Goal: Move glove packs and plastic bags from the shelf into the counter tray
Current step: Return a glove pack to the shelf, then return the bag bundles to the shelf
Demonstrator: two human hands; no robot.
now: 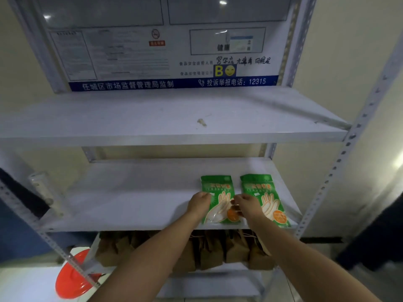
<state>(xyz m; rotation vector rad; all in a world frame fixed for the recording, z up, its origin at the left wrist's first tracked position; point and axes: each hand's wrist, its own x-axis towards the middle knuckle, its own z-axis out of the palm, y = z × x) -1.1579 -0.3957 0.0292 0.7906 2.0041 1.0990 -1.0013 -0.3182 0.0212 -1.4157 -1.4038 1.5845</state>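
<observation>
- Brown paper bags (213,251) fill the shelf below; a red round lid (72,277) sits at lower left. Nothing blocks the hands.
- Two green packs lie flat, side by side, on the middle shelf (130,203), near its front right.
- The left hand (199,202) curls its fingers over the left glove pack (218,190) at its left edge; the right hand (247,205) pinches its right edge, just beside the right glove pack (259,188).
- The notice board (165,55) above reads "12315", with a yellow "B".

Glossy plastic glove packs (216,185) on matt painted-metal shelf (130,203).
</observation>
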